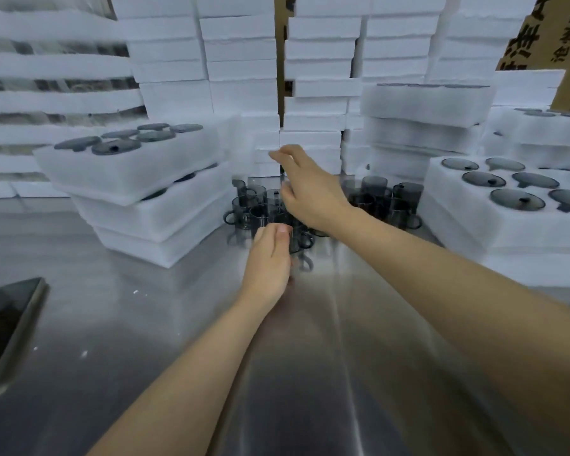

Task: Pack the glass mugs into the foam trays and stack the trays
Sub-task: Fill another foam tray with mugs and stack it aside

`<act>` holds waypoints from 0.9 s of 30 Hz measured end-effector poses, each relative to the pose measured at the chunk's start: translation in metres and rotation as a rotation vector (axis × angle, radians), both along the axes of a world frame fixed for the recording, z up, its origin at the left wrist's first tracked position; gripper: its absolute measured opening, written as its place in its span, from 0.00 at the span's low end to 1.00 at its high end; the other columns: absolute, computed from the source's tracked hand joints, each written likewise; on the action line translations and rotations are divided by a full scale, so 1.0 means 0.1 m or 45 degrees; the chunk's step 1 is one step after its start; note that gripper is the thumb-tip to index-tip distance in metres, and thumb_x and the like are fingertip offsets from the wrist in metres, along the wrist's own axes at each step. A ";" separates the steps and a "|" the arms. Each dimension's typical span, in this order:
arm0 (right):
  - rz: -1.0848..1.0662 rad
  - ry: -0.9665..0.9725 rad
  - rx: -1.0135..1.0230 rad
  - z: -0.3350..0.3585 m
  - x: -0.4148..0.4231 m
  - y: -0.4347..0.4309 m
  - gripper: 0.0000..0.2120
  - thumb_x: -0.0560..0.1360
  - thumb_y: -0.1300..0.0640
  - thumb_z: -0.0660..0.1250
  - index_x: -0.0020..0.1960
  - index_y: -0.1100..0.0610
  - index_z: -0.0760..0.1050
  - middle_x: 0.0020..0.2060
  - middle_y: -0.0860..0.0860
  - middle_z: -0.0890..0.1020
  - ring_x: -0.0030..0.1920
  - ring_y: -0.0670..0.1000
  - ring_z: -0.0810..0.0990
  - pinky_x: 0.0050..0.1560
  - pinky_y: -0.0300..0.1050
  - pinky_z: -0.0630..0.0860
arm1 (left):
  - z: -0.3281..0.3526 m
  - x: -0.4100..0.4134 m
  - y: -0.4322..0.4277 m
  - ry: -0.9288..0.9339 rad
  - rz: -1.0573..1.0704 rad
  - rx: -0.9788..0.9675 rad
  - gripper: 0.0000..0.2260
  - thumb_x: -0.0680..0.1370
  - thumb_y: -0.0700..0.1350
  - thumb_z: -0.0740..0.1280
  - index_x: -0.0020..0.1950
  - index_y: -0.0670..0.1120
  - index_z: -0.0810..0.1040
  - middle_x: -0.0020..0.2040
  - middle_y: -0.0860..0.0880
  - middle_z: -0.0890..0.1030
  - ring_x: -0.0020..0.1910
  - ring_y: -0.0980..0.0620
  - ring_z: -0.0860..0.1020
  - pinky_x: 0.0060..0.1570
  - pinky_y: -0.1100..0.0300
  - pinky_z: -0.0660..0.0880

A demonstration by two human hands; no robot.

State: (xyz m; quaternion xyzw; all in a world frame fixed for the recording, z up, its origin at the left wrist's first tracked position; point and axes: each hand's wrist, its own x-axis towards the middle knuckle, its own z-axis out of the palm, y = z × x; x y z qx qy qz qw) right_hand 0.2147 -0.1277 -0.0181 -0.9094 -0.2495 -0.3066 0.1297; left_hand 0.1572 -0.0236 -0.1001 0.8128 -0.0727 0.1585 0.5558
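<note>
Smoky glass mugs are clustered at the far middle of the steel table, between two foam tray stacks. More mugs to the right are partly blocked by the right forearm, and the mug count is lost to blur. The left hand is curled beside the front mug; whether it is gripped cannot be told. The right hand is held above the mugs, fingers loose, nothing held. Three trays are counted in the left stack, with six mugs in its top tray. Six are seen in the right stack. One phone is laid at the left edge.
</note>
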 end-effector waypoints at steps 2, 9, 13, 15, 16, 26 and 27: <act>-0.010 0.099 0.002 0.09 0.30 0.21 0.27 0.79 0.63 0.56 0.77 0.57 0.55 0.75 0.52 0.57 0.63 0.55 0.71 0.48 0.49 0.73 | -0.02 0.04 0.00 0.000 0.017 -0.030 0.11 0.84 0.48 0.52 0.53 0.51 0.74 0.51 0.52 0.74 0.50 0.44 0.77 0.57 0.45 0.74; -0.035 0.154 -0.203 0.53 1.12 0.95 0.37 0.74 0.76 0.54 0.78 0.58 0.45 0.78 0.53 0.42 0.70 0.59 0.64 0.56 0.49 0.72 | -0.06 0.02 0.01 0.069 -0.059 -0.117 0.14 0.81 0.38 0.56 0.63 0.46 0.75 0.57 0.52 0.78 0.52 0.44 0.79 0.54 0.51 0.77; -0.134 0.235 -0.371 0.64 1.45 1.09 0.31 0.76 0.72 0.54 0.77 0.59 0.51 0.75 0.57 0.59 0.74 0.60 0.56 0.68 0.57 0.65 | -0.08 0.05 0.01 0.116 -0.140 -0.151 0.16 0.80 0.37 0.56 0.65 0.46 0.74 0.57 0.47 0.80 0.55 0.41 0.79 0.57 0.45 0.76; -0.155 0.255 -0.373 0.61 1.53 1.10 0.28 0.77 0.70 0.57 0.75 0.61 0.56 0.71 0.59 0.61 0.69 0.60 0.63 0.64 0.56 0.70 | -0.09 0.07 0.02 0.126 -0.144 -0.174 0.16 0.80 0.36 0.57 0.65 0.47 0.74 0.56 0.47 0.80 0.53 0.43 0.79 0.54 0.47 0.77; -0.169 0.242 -0.358 0.59 1.55 1.09 0.26 0.77 0.69 0.58 0.74 0.61 0.58 0.70 0.59 0.60 0.67 0.60 0.64 0.61 0.55 0.72 | -0.10 0.09 0.01 0.125 -0.141 -0.182 0.16 0.80 0.36 0.57 0.66 0.47 0.73 0.56 0.48 0.80 0.52 0.45 0.79 0.53 0.49 0.78; -0.393 0.098 0.166 0.51 1.31 0.94 0.15 0.80 0.61 0.60 0.65 0.62 0.65 0.68 0.57 0.63 0.55 0.58 0.75 0.42 0.47 0.70 | -0.09 0.09 0.03 0.061 -0.139 -0.111 0.21 0.77 0.34 0.58 0.69 0.47 0.71 0.57 0.52 0.78 0.48 0.47 0.79 0.49 0.50 0.78; -0.357 0.076 0.263 0.51 1.21 0.86 0.14 0.80 0.60 0.60 0.64 0.62 0.65 0.67 0.56 0.65 0.53 0.58 0.76 0.42 0.47 0.70 | -0.09 0.09 0.04 0.048 -0.125 -0.095 0.21 0.77 0.34 0.58 0.69 0.48 0.70 0.57 0.52 0.77 0.47 0.48 0.79 0.47 0.53 0.77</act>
